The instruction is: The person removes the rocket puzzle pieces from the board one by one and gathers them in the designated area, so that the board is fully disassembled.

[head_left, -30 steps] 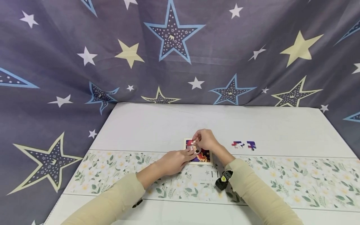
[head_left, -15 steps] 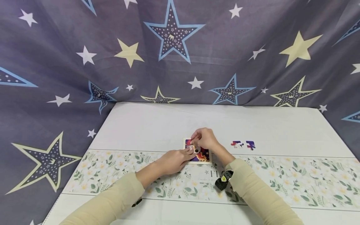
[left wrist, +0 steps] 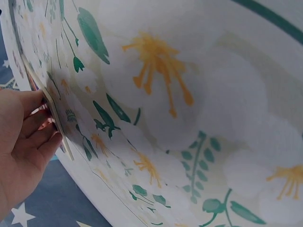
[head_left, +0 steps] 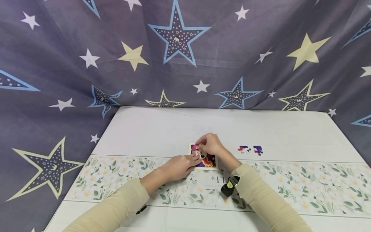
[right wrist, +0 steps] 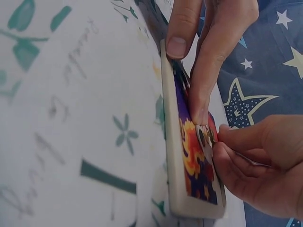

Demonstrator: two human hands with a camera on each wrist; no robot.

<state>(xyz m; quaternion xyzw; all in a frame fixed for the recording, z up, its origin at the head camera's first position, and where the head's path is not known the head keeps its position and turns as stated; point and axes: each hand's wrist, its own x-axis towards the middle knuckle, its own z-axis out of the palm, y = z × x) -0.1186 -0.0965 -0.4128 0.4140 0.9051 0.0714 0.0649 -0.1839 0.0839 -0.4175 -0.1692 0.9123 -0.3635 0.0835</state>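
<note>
A small jigsaw puzzle in a pale frame (head_left: 209, 168) lies on the table, its picture dark purple with orange and white parts. My left hand (head_left: 179, 167) rests on it from the left, a straight finger pressing the picture and the thumb at the frame's edge, as the right wrist view shows. At the far side of the puzzle my right hand (head_left: 211, 144) pinches a puzzle piece with a red part (right wrist: 212, 124) between thumb and fingertip, low against the picture. Much of the piece is hidden by the fingers.
To the right of the frame lie two loose puzzle pieces, one red and white (head_left: 244, 149), one purple (head_left: 258, 150). A floral band (head_left: 304, 183) crosses the white table. Behind it hangs a dark curtain with stars (head_left: 179, 83).
My right hand's fingertips have shifted slightly left and down over the puzzle's far side. The left hand stays in place on the puzzle.
</note>
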